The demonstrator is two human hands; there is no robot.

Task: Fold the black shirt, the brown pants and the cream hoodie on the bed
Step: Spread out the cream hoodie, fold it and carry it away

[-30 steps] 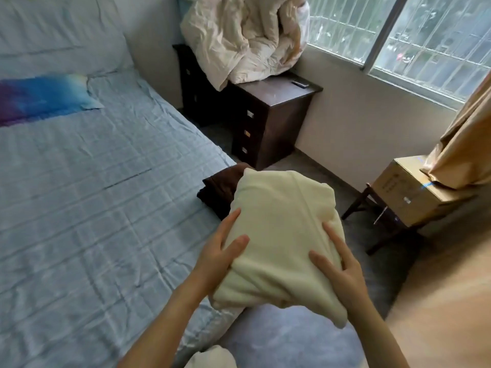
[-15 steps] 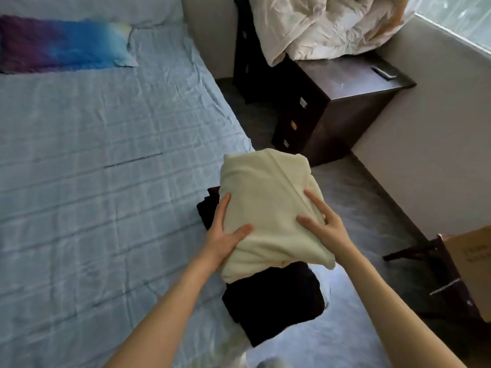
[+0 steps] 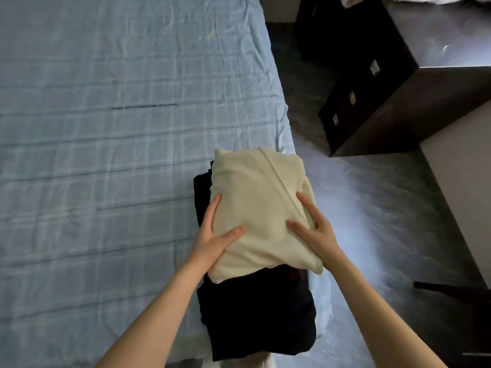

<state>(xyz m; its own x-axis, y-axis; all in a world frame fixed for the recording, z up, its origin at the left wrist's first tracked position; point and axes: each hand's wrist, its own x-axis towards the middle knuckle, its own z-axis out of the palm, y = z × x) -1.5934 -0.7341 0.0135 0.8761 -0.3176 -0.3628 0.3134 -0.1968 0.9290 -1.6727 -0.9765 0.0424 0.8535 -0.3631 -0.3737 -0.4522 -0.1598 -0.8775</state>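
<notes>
Under my bare hands the cream hoodie (image 3: 259, 208) is thick, soft, matt cloth with a fleecy nap and one raised seam. Beneath it lies dark matt cloth, the black shirt (image 3: 259, 314), smooth and flat-looking. The bed (image 3: 106, 128) sheet is thin, wrinkled pale blue cloth, and the dresser (image 3: 398, 96) is dark wood with a slight sheen and small shiny metal pulls.

The cream hoodie (image 3: 259, 205) covers most of whatever lies beneath it; a dark edge shows at its nine o'clock, colour too dim to tell brown from black. Fingers of the left hand (image 3: 212, 236) and right hand (image 3: 317, 232) are tucked under the bundle, unseen. At one o'clock the dark cabinet (image 3: 393, 102) is cut by the frame's edge.
</notes>
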